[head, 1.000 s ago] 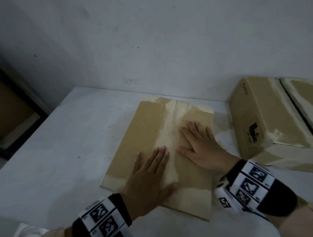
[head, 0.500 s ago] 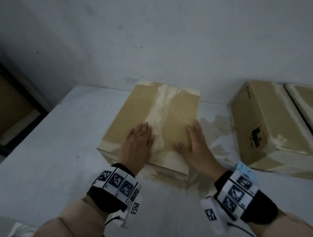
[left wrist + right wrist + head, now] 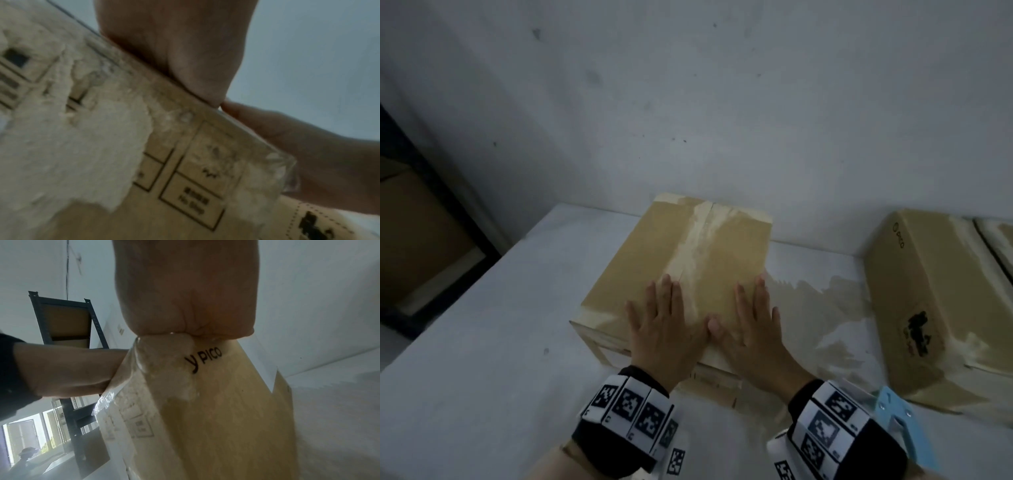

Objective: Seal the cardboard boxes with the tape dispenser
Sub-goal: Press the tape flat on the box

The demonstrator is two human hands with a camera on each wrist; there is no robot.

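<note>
box (image 3: 688, 260): table (image 3: 482, 342) centre, upright, taped seam on top running 12 to 6; was lying flat 1 s ago
left hand (image 3: 664, 329): fingers straight, flat on box top at 6, left of seam; holds nothing; slid toward near edge
right hand (image 3: 753, 329): fingers flat, right of seam, thumb touching left hand
second box (image 3: 935, 308): 3 o'clock, well apart, same spot

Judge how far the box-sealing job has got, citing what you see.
Done: tape already runs along the centre seam of the middle box, and the box at the right is taped. In hand: left hand and right hand press flat on the middle box. Left: unclear; no tape dispenser shows.
</note>
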